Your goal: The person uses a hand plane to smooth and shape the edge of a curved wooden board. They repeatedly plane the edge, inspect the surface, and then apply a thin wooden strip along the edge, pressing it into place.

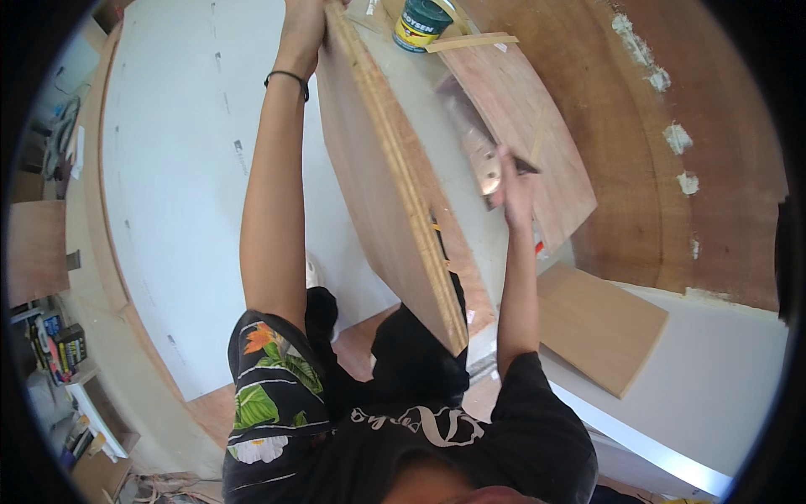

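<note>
A long plywood board (pixel 369 160) stands on its edge in front of me, its layered edge facing up. My left hand (pixel 302 21) grips the board's far end at the top of the view; a black band circles that wrist. To the right of the board, my right hand (pixel 514 191) holds a putty knife (pixel 489 174) with a wide metal blade and a dark handle. The blade hovers over a second brown board (pixel 537 118) lying flat on the white worktop. Whether the blade touches anything I cannot tell.
A green and yellow paint can (pixel 420 23) stands at the far end with a flat wooden stick (pixel 470 41) beside it. A small tan panel (pixel 598 323) lies on the white worktop (pixel 722 386) at right. A large white sheet (pixel 168 168) spans the left. Shelves with clutter (pixel 59 353) sit at lower left.
</note>
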